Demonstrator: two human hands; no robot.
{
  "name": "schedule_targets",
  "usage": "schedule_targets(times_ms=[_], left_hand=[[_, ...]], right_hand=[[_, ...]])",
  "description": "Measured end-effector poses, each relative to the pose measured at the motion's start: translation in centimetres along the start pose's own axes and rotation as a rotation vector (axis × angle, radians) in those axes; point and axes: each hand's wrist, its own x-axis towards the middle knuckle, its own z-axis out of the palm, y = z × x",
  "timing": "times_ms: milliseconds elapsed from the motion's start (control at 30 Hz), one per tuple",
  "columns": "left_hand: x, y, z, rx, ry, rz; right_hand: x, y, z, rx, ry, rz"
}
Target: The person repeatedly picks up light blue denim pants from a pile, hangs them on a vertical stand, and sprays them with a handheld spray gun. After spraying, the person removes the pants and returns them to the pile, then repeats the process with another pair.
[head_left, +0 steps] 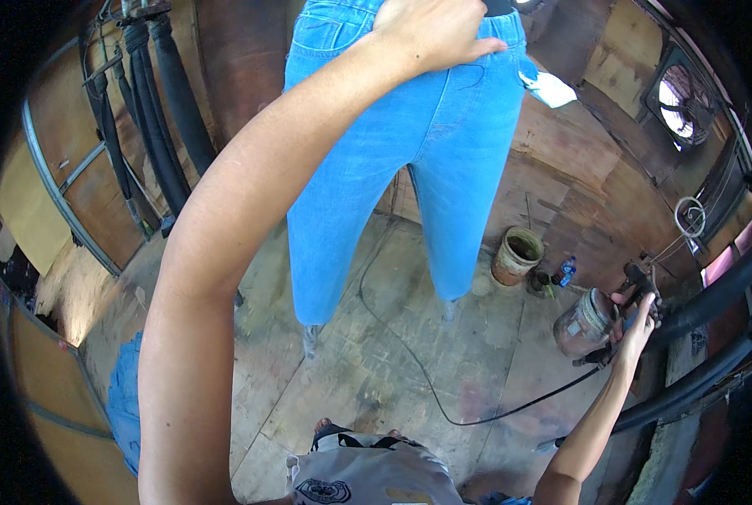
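Note:
A pair of light blue jeans stands filled out in front of me. Greyish ends of what looks like a form poke out below the leg hems. My left hand is closed at the waistband, thumb lying along its front; the other fingers are partly hidden at the top. White cloth sticks out at the jeans' right side. Low at the right, my right hand is wrapped round a dark spray gun, away from the jeans. A thin black hose runs from near that hand across the floor.
A stained bucket and a lidded pail stand on the floor at right, a small blue bottle between them. Thick black tubes cross the right edge. A fan sits in the wall. Blue cloth lies at left.

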Motion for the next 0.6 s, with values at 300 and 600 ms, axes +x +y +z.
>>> schedule_targets(times_ms=[300, 600], left_hand=[[0.9, 1.0, 4.2, 0.035, 0.118, 0.001], [1.6, 1.4, 6.2, 0.018, 0.151, -0.024]], right_hand=[[-14.9, 1.1, -1.7, -0.152, -0.118, -0.089], [-24.7, 7.1, 9.2, -0.236, -0.271, 0.347]])
